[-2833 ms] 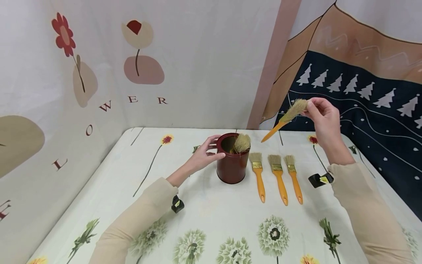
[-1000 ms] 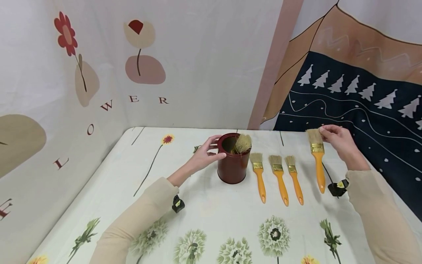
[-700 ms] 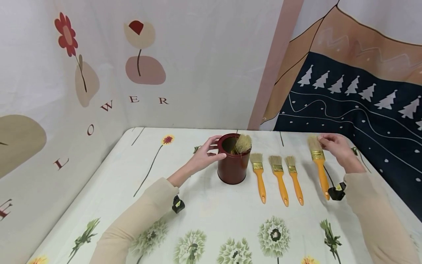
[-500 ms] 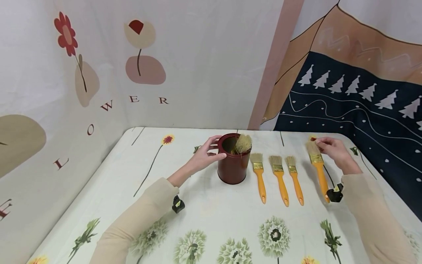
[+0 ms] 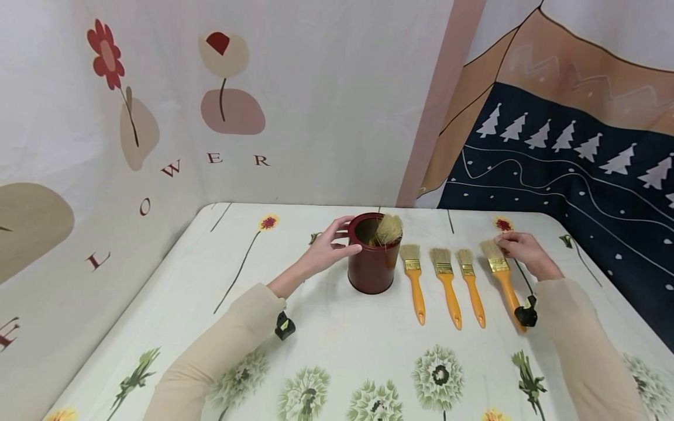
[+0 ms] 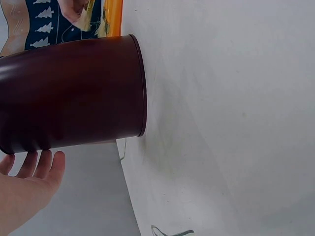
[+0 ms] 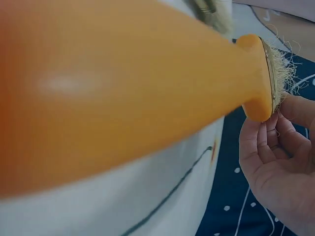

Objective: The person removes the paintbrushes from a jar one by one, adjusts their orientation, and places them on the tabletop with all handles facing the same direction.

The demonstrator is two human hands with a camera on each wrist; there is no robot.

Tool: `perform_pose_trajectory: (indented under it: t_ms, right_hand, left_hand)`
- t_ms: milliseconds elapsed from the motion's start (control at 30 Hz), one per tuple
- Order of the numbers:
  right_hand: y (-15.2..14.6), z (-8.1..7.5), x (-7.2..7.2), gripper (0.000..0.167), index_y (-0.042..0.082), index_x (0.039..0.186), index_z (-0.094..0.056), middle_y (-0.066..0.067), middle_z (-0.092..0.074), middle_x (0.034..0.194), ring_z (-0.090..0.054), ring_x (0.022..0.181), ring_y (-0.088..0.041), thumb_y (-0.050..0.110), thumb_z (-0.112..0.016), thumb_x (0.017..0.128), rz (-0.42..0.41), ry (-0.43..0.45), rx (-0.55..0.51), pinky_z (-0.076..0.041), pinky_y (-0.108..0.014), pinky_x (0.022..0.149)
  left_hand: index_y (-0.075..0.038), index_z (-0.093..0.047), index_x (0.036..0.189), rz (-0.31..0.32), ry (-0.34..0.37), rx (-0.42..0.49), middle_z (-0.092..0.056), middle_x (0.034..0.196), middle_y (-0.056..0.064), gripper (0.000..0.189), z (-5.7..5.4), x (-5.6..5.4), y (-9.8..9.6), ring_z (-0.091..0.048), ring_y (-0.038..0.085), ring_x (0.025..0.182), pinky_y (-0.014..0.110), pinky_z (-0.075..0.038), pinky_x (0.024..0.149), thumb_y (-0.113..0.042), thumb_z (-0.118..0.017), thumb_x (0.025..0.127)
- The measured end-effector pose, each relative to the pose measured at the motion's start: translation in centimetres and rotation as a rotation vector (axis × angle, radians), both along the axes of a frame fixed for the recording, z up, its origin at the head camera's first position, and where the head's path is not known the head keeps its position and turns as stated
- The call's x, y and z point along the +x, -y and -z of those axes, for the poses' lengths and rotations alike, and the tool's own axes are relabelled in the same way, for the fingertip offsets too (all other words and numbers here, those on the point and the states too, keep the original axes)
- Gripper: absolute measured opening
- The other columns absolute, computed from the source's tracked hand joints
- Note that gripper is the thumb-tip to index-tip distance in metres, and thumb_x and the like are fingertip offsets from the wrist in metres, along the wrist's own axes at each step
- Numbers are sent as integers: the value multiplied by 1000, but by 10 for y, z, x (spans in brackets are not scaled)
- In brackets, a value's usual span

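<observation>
My left hand (image 5: 327, 247) holds a dark red can (image 5: 370, 272) near its rim, thumb in front and fingers behind. The can stands upright, with a paintbrush's bristles (image 5: 389, 228) sticking out of its opening; that brush's handle is mostly hidden inside. At the right, my right hand (image 5: 523, 252) pinches the bristle end of an orange-handled paintbrush (image 5: 506, 287). This brush slants, bristles away from me, and whether all of it touches the cloth I cannot tell. In the right wrist view its orange handle (image 7: 147, 83) fills much of the picture.
Between can and held brush lie three more paintbrushes (image 5: 414, 286), (image 5: 447, 289), (image 5: 472, 289), bristles toward the back. A flower-printed white cloth (image 5: 337, 333) covers the table. Patterned fabric (image 5: 326, 117) hangs behind. Each wrist carries a black camera (image 5: 284, 325).
The paintbrush in my right hand has come down from above the table's back right and moved left toward the row of brushes. The left hand and can stay put.
</observation>
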State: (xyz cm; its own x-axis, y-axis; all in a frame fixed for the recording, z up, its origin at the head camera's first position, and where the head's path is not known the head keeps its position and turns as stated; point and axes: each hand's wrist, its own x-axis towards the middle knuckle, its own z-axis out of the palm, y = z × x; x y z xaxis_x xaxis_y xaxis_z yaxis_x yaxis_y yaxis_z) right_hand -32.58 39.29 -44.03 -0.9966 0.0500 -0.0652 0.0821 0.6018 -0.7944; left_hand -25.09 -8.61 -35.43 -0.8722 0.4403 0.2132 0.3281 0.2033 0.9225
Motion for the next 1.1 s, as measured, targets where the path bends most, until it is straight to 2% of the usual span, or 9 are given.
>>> perform_pose_trajectory:
  t_ms: [167,267,333,467,633,733,867,1100]
  right_hand:
    - [34,-37,31,39,-13,113,-44,-19,-47,105,-47,80,-14,21,-43,93,31,91,-26,-45,-20,64]
    - [47,-51,40,38,-15,115,-42,-20,-46,105,-46,80,-16,16,-41,92,46,130,16,-45,-25,68]
    - [51,-54,42,36,-14,116,-43,-19,-47,105,-47,78,-14,14,-40,92,72,146,21,-46,-26,69]
    - [53,-52,43,36,-14,115,-44,-18,-48,103,-47,74,-11,14,-42,92,116,143,13,-46,-23,65]
    - [53,-47,43,37,-13,115,-45,-21,-47,105,-47,83,-21,15,-44,91,185,138,27,-41,-18,55]
    - [52,-44,42,38,-12,116,-45,-22,-46,106,-45,87,-27,16,-44,91,224,141,59,-41,-23,60]
    - [51,-40,40,38,-10,116,-47,-22,-48,105,-47,87,-28,17,-45,91,264,140,87,-41,-34,73]
    - [50,-36,35,36,-9,117,-47,-21,-48,104,-47,87,-28,16,-45,91,302,172,103,-42,-37,77]
  left_hand:
    - [-3,-28,135,15,2,2,-39,127,18,62,-16,13,-1,-41,28,113,37,-39,88,-12,-61,84]
    - [-2,-28,135,17,5,-1,-39,127,19,62,-20,16,-2,-41,29,113,38,-39,88,-11,-61,84]
    - [-1,-28,135,17,5,2,-39,127,20,61,-21,17,-2,-41,29,113,39,-39,88,-10,-60,84]
    - [-1,-28,135,16,3,2,-38,127,20,61,-20,17,-2,-40,30,113,39,-39,89,-10,-60,84]
    - [-1,-28,135,17,4,-3,-38,128,20,62,-20,16,-2,-40,30,114,40,-38,89,-11,-61,84]
    - [-2,-28,135,19,2,-3,-38,127,20,61,-20,16,-2,-40,29,113,40,-38,89,-12,-60,84]
    - [-1,-28,135,19,-5,-1,-39,127,21,61,-19,15,-2,-40,30,113,40,-38,88,-11,-60,84]
    - [-1,-28,135,22,-14,0,-39,127,22,61,-20,15,-2,-40,31,113,41,-38,88,-10,-60,84]
